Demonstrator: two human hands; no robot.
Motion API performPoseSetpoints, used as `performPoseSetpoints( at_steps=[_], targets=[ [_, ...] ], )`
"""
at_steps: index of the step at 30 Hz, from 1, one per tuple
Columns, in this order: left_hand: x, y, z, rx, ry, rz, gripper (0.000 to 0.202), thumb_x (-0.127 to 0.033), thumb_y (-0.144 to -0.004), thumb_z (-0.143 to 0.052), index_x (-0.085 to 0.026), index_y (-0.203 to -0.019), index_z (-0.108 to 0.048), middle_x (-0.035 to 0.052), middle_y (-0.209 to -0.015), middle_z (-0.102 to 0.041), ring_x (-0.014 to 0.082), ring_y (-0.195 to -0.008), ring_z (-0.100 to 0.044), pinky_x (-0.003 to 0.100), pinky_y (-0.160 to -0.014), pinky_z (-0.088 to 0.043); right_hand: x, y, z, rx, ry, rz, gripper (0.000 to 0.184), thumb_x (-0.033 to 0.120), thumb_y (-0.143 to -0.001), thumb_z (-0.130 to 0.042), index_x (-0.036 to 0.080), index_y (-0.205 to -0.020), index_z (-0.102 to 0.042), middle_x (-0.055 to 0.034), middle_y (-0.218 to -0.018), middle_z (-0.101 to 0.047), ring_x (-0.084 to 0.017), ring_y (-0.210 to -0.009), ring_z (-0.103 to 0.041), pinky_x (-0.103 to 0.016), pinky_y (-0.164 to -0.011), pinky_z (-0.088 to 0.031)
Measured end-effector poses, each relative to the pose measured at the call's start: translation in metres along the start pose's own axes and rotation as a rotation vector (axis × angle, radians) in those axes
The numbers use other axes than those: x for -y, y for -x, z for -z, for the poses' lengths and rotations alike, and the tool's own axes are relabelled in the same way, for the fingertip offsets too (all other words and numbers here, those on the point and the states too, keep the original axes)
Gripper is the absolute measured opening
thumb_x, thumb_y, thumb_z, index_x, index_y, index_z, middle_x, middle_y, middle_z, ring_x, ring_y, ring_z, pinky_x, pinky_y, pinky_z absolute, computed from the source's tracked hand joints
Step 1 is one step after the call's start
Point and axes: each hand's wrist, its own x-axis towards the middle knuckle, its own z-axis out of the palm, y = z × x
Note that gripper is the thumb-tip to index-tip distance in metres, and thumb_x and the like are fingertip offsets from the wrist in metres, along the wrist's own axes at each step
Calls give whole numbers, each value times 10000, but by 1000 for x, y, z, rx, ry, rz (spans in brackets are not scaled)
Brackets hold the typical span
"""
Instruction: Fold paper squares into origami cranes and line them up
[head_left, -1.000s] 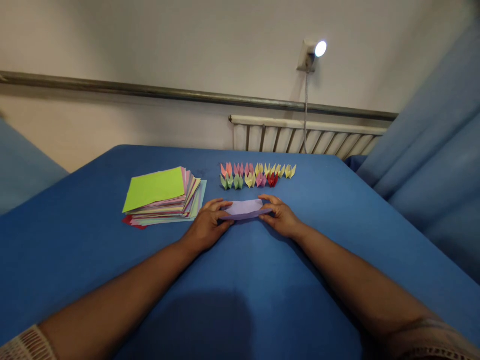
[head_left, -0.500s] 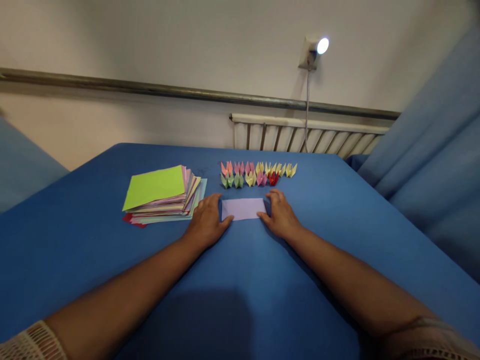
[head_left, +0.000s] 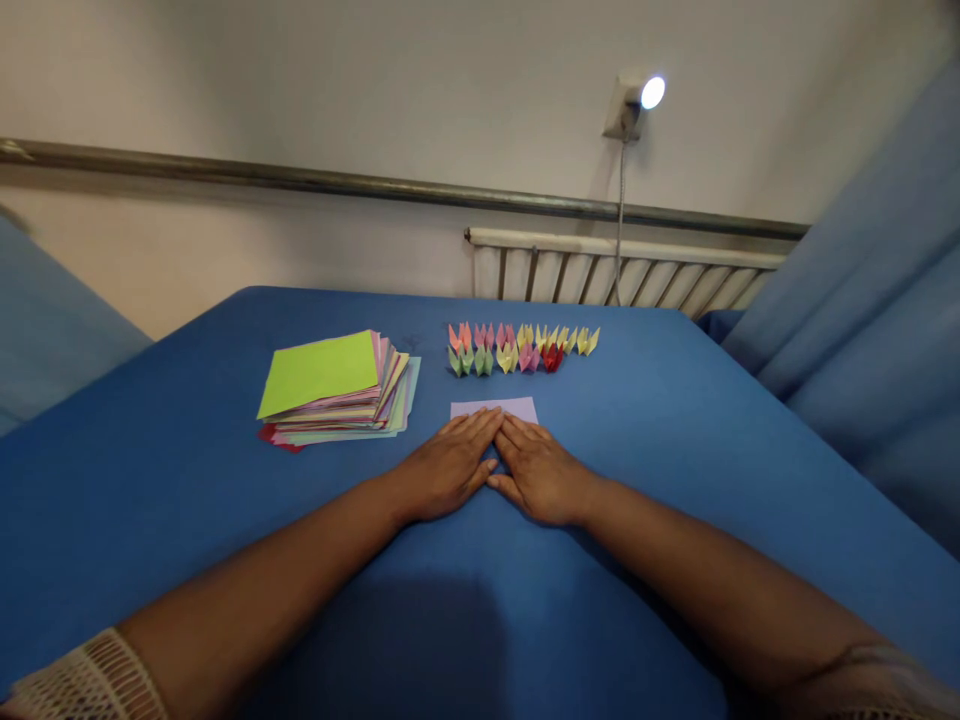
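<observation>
A folded lilac sheet of paper (head_left: 517,408) lies flat on the blue table, its near part hidden under my hands. My left hand (head_left: 450,465) is laid flat over its left half, fingers stretched out. From the other side my right hand (head_left: 544,475) covers the right half, also flat with fingers extended. The fingertips of both hands meet near the middle of the paper, and the thumbs come close together at its near side.
Beyond the paper stand two rows of small folded paper figures (head_left: 529,357) in several colours. A thick stack of coloured paper (head_left: 322,375), lime green on top, sits at the left on the blue table (head_left: 465,620). A radiator (head_left: 570,265) is behind the table.
Both hands have moved from the paper's left and right ends inward and nearer to me, and now lie flat on it with fingertips together. The view has shifted slightly.
</observation>
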Motion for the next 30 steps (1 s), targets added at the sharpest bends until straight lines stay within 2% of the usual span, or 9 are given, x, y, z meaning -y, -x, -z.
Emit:
performPoseSetpoints(
  at_steps=[5, 11, 13, 15, 18, 21, 26, 30],
  targets=[
    [2, 4, 0, 51, -79, 105, 703, -536, -910, -374, -87, -1445, -292, 213, -1521, -255, 324, -1425, -181, 477, -1130, -204, -2, 4, -4, -33, 18, -58, 624, 457, -939, -383, 81, -1436, -339, -196, -1504, -301, -305, -1408, -243, -479, -1122, -240],
    [0, 7, 3, 69, -128, 210, 857, -678, -848, -360, -47, -1426, -323, 261, -1497, -275, 380, -1407, -203, 511, -1106, -219, -22, -1, -1, -85, 101, -269, 538, 342, -938, -375, 44, -1384, -417, -212, -1463, -373, -335, -1374, -307, -500, -1094, -269],
    [1, 7, 4, 66, -131, 214, 866, -683, -845, -358, -43, -1427, -320, 263, -1493, -284, 386, -1405, -206, 512, -1103, -219, -23, -5, 0, -113, 107, -251, 534, 348, -938, -381, 76, -1397, -408, -191, -1483, -350, -322, -1391, -272, -502, -1108, -241],
    [1, 6, 4, 59, -133, 205, 857, -677, -849, -360, -53, -1434, -311, 260, -1494, -284, 390, -1403, -210, 516, -1100, -218, -19, -9, 0, -127, 95, -160, 544, 379, -941, -389, 139, -1429, -367, -146, -1520, -295, -291, -1416, -217, -491, -1125, -209],
    [0, 6, 3, 49, -136, 197, 812, -656, -858, -370, -105, -1450, -297, 249, -1503, -273, 395, -1398, -223, 531, -1090, -224, -12, -16, -2, -64, 57, -33, 578, 443, -950, -369, 164, -1455, -317, -122, -1525, -294, -252, -1420, -218, -448, -1136, -211],
    [0, 5, 3, 53, -133, 209, 808, -660, -853, -378, -121, -1450, -307, 248, -1508, -262, 403, -1398, -215, 534, -1091, -217, -10, -20, -2, 3, 40, -62, 605, 483, -956, -330, 136, -1452, -317, -140, -1506, -330, -249, -1409, -251, -442, -1131, -226],
    [-3, 5, 5, 74, -178, 240, 836, -678, -854, -346, -80, -1437, -330, 229, -1511, -271, 380, -1409, -199, 498, -1123, -165, -7, -11, 2, 43, 81, -185, 671, 479, -934, -383, 65, -1454, -295, -188, -1519, -272, -307, -1411, -225, -473, -1118, -234],
    [-8, 9, 8, 97, -203, 137, 775, -650, -880, -319, -117, -1443, -331, 176, -1534, -251, 347, -1431, -137, 475, -1133, -143, 2, 1, 6, 78, 109, -141, 603, 437, -939, -390, 117, -1447, -335, -147, -1524, -284, -309, -1409, -228, -472, -1114, -241]
  ],
)
